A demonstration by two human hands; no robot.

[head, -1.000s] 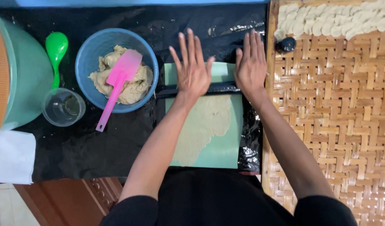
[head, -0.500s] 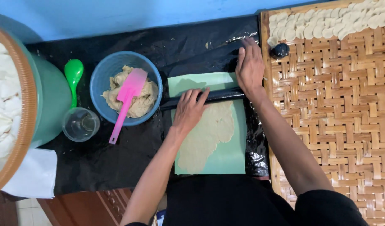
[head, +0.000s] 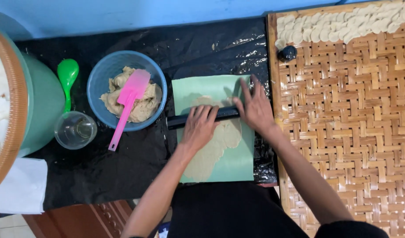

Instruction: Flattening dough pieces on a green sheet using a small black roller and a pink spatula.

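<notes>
Green mat (head: 229, 165) taken as landmark, laid on black plastic sheet (head: 101, 176) over the desk, close to the near edge.
Dough sheet (head: 213, 147) is seen flattened over the mat's middle, ragged outline, running from near-left corner toward far centre. Near-right and far-left parts of mat left bare, so rolling is judged partly done; more thinning and spreading judged left.
Black rolling pin (head: 178, 121) lies across the mat's middle, its left end overhanging the mat's left edge.
Left hand (head: 200, 128) pressed flat on the pin, fingers spread, no closed grip. Right hand (head: 255, 108) likewise flat on the pin's right part, fingers extended toward the mat's far edge; nothing clasped.
Left of mat: blue bowl (head: 103, 75) with remaining dough and pink spatula (head: 127, 105), so further batches judged pending. Clear cup (head: 75, 130) and green spoon (head: 67, 75) further left, near a green tub (head: 44, 105).
Right of mat: woven tray (head: 352, 132), just beside, mostly bare; pale cut pieces (head: 343, 26) lined along its far edge, small dark cap (head: 287, 53) near them.
Room: pin travel limited by bowl at left, tray rim at right; far side of mat open.
</notes>
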